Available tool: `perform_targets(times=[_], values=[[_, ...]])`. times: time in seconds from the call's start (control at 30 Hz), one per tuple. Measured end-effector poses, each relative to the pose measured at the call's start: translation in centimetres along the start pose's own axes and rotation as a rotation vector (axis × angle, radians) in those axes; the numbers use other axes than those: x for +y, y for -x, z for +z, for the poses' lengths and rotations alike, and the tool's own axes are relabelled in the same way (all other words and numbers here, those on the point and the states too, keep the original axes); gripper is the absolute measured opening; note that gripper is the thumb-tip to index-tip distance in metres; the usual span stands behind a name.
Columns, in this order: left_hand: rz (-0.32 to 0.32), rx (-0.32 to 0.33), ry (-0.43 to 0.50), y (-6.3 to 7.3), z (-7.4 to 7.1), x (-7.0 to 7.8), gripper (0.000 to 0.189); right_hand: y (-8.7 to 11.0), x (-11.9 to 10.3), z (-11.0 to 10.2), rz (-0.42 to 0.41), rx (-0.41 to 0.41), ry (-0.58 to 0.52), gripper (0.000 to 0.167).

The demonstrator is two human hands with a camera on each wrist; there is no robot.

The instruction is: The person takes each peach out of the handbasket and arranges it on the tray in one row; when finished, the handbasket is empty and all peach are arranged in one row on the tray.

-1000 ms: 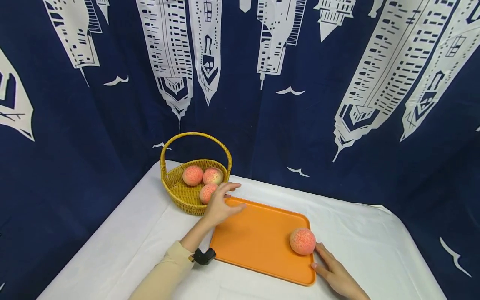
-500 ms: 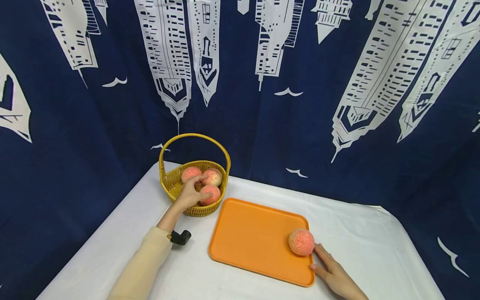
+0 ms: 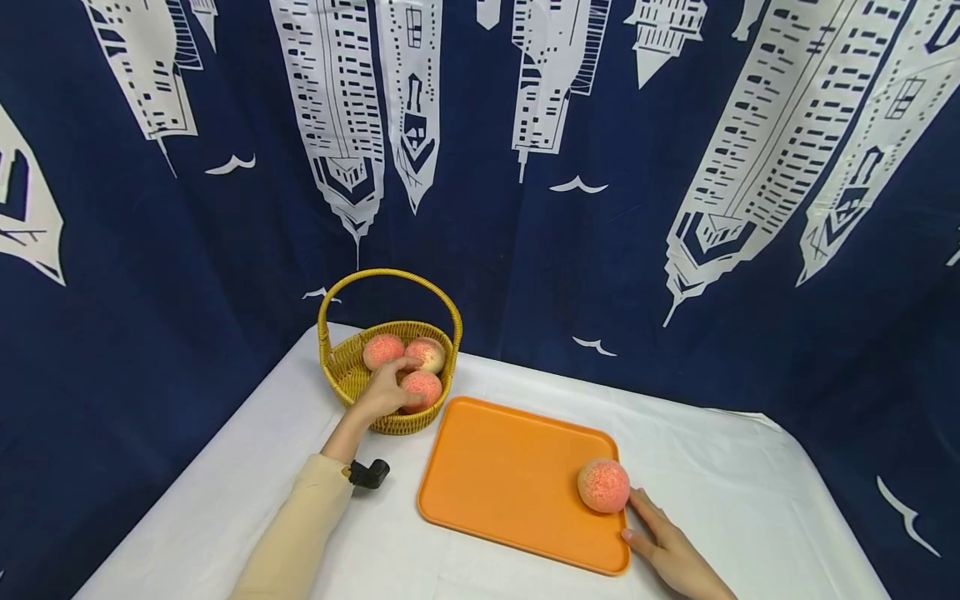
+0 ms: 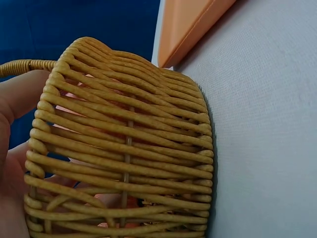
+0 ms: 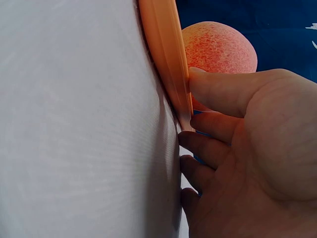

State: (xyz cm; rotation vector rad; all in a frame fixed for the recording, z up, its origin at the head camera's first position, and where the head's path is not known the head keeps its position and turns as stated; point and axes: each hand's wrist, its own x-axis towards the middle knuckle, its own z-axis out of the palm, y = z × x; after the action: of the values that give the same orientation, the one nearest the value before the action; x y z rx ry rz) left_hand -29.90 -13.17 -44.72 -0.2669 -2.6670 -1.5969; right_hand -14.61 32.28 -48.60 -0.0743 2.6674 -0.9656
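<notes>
In the head view, my left hand [image 3: 386,390] reaches over the near rim of the wicker basket [image 3: 348,360], its thumb and fingers curved round the front peach [image 3: 422,388]. Two more peaches lie behind it, one pink [image 3: 382,351] and one yellower [image 3: 426,354]. The left wrist view shows the basket's woven wall [image 4: 124,144] hiding most of that hand. A single peach [image 3: 603,485] sits on the orange tray [image 3: 510,475] near its right edge. My right hand [image 3: 671,546] rests against that edge, thumb [image 5: 218,89] at the rim and fingers loosely extended beside it.
A white cloth [image 3: 480,575] covers the table. Behind it hangs a dark blue curtain [image 3: 480,283] printed with white buildings. The basket's tall handle [image 3: 390,272] arches above the peaches. A black wrist camera [image 3: 370,474] sits on the left wrist.
My left hand has moved left from above the tray's far corner into the basket, and its fingers have closed round the front peach. The right hand stays at the tray's edge.
</notes>
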Motion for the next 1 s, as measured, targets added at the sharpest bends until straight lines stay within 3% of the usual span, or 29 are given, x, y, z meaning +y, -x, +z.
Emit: perform_targets(times=[0.7,1.0], values=[[-0.054,-0.007,-0.11,-0.2,0.44,0.28,0.064,-0.01,0.17,0.05,-0.004,0.013,-0.023,0.078],[-0.01,0.048,-0.11,0.19,0.37,0.26,0.063,0.03,0.18,0.09,-0.014,0.016,-0.015,0.077]])
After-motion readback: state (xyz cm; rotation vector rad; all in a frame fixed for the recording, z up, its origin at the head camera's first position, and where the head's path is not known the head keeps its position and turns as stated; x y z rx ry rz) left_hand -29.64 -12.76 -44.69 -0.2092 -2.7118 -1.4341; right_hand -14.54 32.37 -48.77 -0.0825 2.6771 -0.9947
